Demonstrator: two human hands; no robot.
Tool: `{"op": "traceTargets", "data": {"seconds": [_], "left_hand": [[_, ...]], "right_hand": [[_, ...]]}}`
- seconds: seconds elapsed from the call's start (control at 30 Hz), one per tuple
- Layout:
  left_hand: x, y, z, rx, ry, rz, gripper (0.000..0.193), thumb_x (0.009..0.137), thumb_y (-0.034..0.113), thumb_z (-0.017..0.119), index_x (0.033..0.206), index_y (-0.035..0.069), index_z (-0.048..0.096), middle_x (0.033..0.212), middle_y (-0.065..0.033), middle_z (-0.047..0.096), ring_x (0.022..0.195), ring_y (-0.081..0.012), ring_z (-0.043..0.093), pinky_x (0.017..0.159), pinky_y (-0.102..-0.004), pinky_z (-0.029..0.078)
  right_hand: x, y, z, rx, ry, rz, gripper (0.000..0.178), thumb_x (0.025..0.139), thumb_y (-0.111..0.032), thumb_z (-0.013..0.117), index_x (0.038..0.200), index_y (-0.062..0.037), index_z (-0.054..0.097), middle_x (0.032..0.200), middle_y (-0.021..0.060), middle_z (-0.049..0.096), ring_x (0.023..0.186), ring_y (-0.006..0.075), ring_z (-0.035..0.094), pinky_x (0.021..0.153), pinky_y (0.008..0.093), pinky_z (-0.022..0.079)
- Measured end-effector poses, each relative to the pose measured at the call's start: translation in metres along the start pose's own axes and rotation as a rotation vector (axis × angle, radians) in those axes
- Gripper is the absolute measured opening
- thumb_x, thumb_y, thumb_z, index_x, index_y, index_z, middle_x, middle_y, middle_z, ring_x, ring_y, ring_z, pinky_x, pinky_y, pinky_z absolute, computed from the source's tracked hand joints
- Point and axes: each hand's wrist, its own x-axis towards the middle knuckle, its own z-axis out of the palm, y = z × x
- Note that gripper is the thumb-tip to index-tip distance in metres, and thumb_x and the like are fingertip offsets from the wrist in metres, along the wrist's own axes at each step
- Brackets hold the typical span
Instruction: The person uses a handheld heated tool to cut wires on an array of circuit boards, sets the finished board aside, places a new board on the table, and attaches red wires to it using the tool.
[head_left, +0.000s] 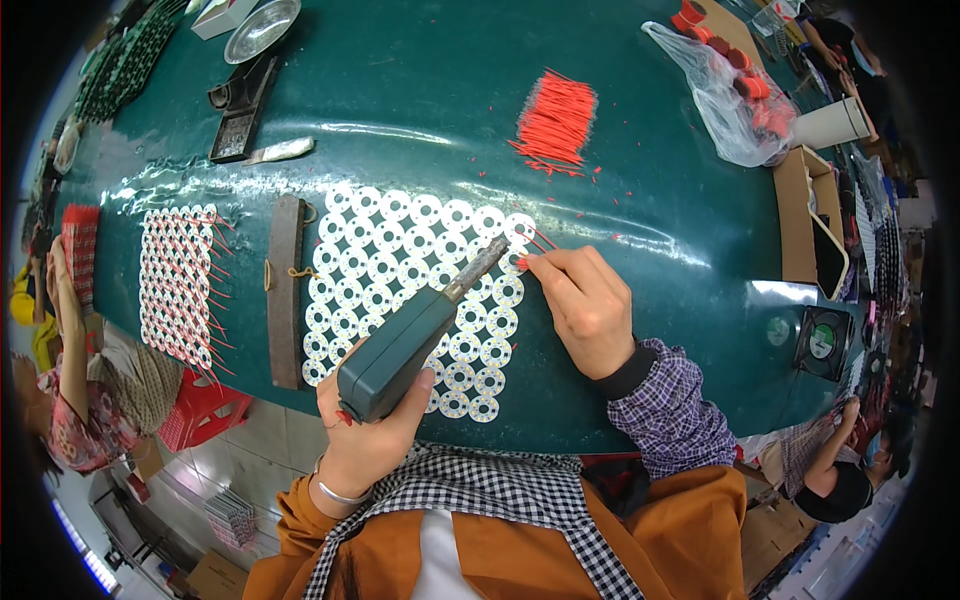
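My left hand [365, 450] is wrapped round a dark green soldering gun [398, 355]. Its metal nozzle points up and right, over the far right corner of a panel of round white LED boards [383, 267]. At that corner my right hand [592, 308] pinches short red wires [541, 239], whose ends reach the corner boards. Whether the gun's tip touches a board I cannot tell. Beyond my right hand lies a pile of cut red wires [556, 118], with a few red scraps around it.
A dark bar [287, 290] lies left of the panel, then a second LED panel [175, 280] with red wires attached. Farther back are a black metal holder [243, 115] and a metal bowl [262, 30]. To the right stand a cardboard box [797, 215] and a small black fan [823, 343]. Other people sit at both sides.
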Motion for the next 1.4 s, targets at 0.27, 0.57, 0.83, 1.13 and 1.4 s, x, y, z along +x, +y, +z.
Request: {"op": "traceTargets", "data": {"seconds": [0.27,0.57,0.83,1.13,1.4], "left_hand": [[0.005,0.006,0.004,0.004,-0.041,-0.028,0.021,0.081,-0.001,0.079,0.101,-0.004,0.072,0.088,-0.0067,0.071,0.071,-0.0091,0.064,0.064,-0.0250,0.051],[0.004,-0.002,0.007,0.007,-0.052,-0.026,0.021,0.082,0.000,0.078,0.101,-0.005,0.072,0.084,-0.0066,0.071,0.070,-0.0107,0.065,0.066,-0.0256,0.052],[0.002,0.008,0.001,0.046,-0.026,0.027,0.022,0.081,0.003,0.081,0.102,-0.002,0.074,0.087,-0.0086,0.074,0.069,-0.0124,0.068,0.064,-0.0263,0.053],[-0.011,0.001,-0.007,0.000,0.038,-0.136,0.025,0.081,0.006,0.082,0.105,-0.003,0.075,0.088,-0.0092,0.076,0.073,-0.0134,0.071,0.067,-0.0262,0.054],[-0.009,-0.002,-0.007,-0.008,0.036,-0.008,0.024,0.081,0.003,0.082,0.103,-0.003,0.074,0.089,-0.0077,0.075,0.074,-0.0109,0.069,0.068,-0.0249,0.054]], "right_hand": [[-0.002,0.002,0.000,-0.014,-0.017,-0.007,0.028,0.074,0.002,0.069,0.101,0.0033,0.070,0.093,0.0090,0.064,0.082,0.0237,0.063,0.068,0.0347,0.054],[-0.002,0.000,-0.001,-0.036,-0.036,-0.005,0.027,0.075,0.001,0.069,0.101,0.0028,0.069,0.093,0.0084,0.063,0.083,0.0232,0.063,0.069,0.0341,0.054],[-0.002,0.000,-0.001,-0.051,-0.039,-0.007,0.027,0.074,0.001,0.070,0.102,0.0024,0.069,0.093,0.0086,0.063,0.083,0.0231,0.063,0.069,0.0340,0.054],[0.003,-0.006,-0.001,-0.068,0.066,-0.049,0.029,0.073,0.001,0.072,0.102,0.0015,0.070,0.093,0.0081,0.065,0.083,0.0246,0.064,0.070,0.0355,0.053],[-0.001,-0.006,0.006,-0.003,0.053,-0.041,0.030,0.071,0.004,0.074,0.101,0.0012,0.072,0.090,0.0077,0.067,0.079,0.0246,0.063,0.067,0.0353,0.054]]}}
